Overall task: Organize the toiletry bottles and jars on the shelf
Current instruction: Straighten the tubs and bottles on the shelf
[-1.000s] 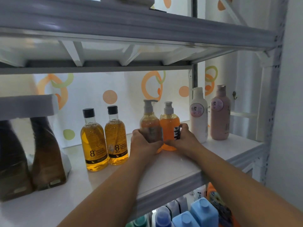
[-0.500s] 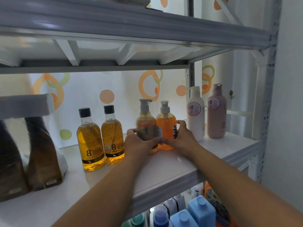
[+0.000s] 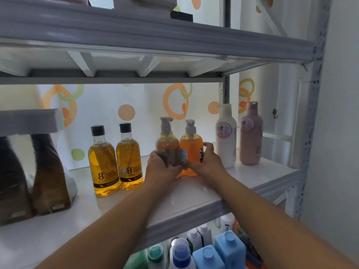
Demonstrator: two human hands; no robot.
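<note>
White shelf (image 3: 184,197) bears yellow bottles (image 3: 104,162), orange pump bottles (image 3: 191,146), white bottle (image 3: 226,144), pink bottle (image 3: 250,142) — upright.

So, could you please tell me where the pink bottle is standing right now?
In the head view, the pink bottle stands upright at the far right end of the shelf, just to the right of the white bottle.

The left grip (image 3: 163,168) holds the amber pump bottle (image 3: 167,141); the right grip (image 3: 208,162) holds the orange pump bottle (image 3: 191,146). Both bottles stand upright, touching, on the white shelf (image 3: 194,193). Two yellow shampoo bottles (image 3: 104,164) stand to the left; a white bottle (image 3: 226,136) and a pink bottle (image 3: 250,134) stand to the right.
</note>
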